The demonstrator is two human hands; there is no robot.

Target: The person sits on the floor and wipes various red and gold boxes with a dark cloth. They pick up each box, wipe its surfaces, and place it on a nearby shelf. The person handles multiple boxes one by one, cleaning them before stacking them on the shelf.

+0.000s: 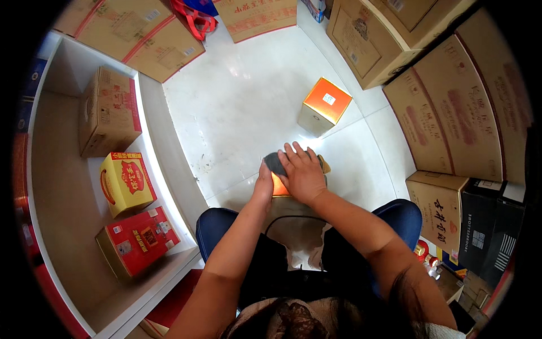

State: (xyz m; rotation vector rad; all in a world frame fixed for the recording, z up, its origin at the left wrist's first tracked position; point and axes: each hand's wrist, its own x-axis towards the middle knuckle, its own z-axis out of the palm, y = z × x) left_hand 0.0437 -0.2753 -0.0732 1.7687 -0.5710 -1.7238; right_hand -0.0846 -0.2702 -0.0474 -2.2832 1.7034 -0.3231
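Note:
Between my knees stands a shiny orange box (279,185), mostly covered by my hands. Along its left side lies my left hand (262,184), closed against the box with its fingers largely out of sight. A dark grey cloth (274,164) rests over the box top, and my right hand (304,173) holds it there, fingers laid across it. Something yellowish peeks out past the right fingers, too covered to name. Farther off, a second box (326,100) with an orange-gold top stands on the floor, apart from both hands.
A white shelf (169,277) on the left holds a brown carton (110,113), a yellow handled box (129,182) and a red gift box (139,240). Cartons (463,107) are stacked along the right, above a black box (483,231). More cartons (257,20) and a red-strapped bag (199,22) stand at the back.

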